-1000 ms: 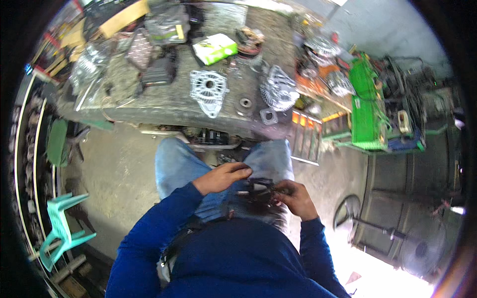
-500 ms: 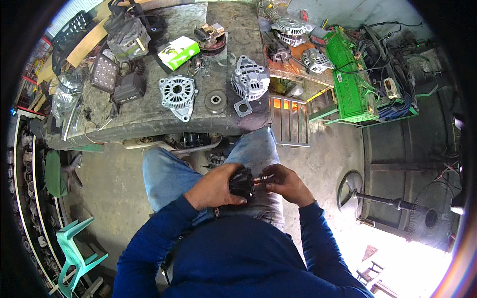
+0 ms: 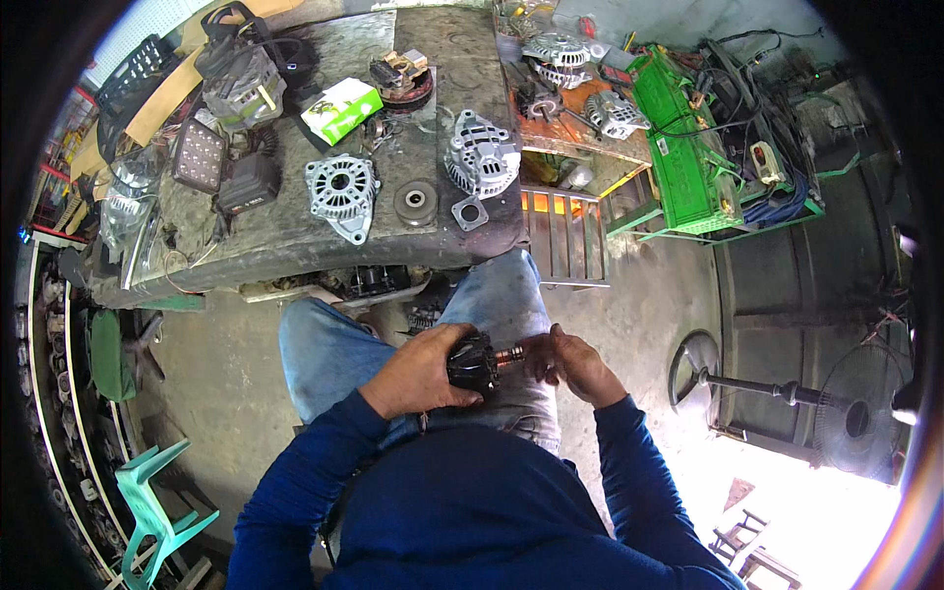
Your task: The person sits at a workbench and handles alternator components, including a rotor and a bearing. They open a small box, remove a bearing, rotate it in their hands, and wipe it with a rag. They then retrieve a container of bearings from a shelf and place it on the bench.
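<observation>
Above my lap, my left hand (image 3: 421, 374) is closed round the black body of an alternator rotor (image 3: 474, 366). The rotor lies sideways, its shaft with copper-coloured slip rings pointing right. Just past that shaft end is my right hand (image 3: 580, 366), fingers bent and smeared by motion; whether they touch the shaft or hold anything small cannot be made out. On the bench ahead lie a silver alternator end housing (image 3: 341, 197), a round grey pulley (image 3: 416, 203), another silver alternator housing (image 3: 482, 157) and a small square plate with a round hole (image 3: 470, 213).
The dark workbench (image 3: 285, 236) also bears a green-and-white box (image 3: 341, 110), a lamp (image 3: 200, 155) and a copper-wound part (image 3: 403, 81). At right stand a green metal rack (image 3: 688, 177) and a floor fan (image 3: 854, 418). A turquoise plastic stool (image 3: 152, 511) lies tipped at left.
My right hand has drawn slightly right, away from the slip rings it was pinching around, so more of the shaft shows. My left hand keeps its grip on the rotor. The view has shifted slightly.
</observation>
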Motion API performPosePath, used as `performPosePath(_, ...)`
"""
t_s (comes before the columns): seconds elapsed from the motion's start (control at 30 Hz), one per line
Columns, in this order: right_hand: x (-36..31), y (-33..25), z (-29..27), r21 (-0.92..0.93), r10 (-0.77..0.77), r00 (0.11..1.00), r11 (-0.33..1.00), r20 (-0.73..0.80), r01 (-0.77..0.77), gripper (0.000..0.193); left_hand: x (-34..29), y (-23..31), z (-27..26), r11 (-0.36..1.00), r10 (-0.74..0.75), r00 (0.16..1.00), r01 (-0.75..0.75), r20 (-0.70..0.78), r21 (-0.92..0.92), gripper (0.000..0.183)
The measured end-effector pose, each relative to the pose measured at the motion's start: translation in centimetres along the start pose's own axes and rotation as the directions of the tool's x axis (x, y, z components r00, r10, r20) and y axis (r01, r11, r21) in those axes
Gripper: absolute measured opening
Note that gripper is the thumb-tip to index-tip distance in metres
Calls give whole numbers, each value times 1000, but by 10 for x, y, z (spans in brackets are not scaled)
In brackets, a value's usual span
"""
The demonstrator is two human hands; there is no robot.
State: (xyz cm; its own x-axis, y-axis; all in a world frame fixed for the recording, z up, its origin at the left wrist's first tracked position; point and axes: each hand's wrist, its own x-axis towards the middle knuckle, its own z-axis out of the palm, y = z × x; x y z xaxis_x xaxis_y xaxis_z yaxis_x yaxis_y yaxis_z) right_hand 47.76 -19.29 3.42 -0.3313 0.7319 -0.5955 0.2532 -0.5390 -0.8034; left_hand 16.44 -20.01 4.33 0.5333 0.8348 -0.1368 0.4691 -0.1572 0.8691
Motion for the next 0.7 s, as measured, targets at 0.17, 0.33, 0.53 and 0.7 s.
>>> performPosePath(0.17, -7, -1, -3, -44, 81, 996, 996, 37, -80, 86, 2, 0, -1, 999, -6, 1000, 6, 15, 35, 96)
performPosePath(0.33, 0, 4, 5, 86, 4, 1000, 996, 1, -4, 76, 2, 0, -2, 999, -28, 999, 26, 26, 41, 97)
performPosePath(0.53, 5, 3, 7, -421, -38, 997, 907, -62, 9, 44, 4, 1, -1, 998, -14, 1000, 13, 14, 65, 97)
performPosePath(0.7, 6, 7, 17, -160, -176, 984, 972, 10, 175, 37, 6, 3, -1, 994, -24, 1000, 22, 19, 111, 96)
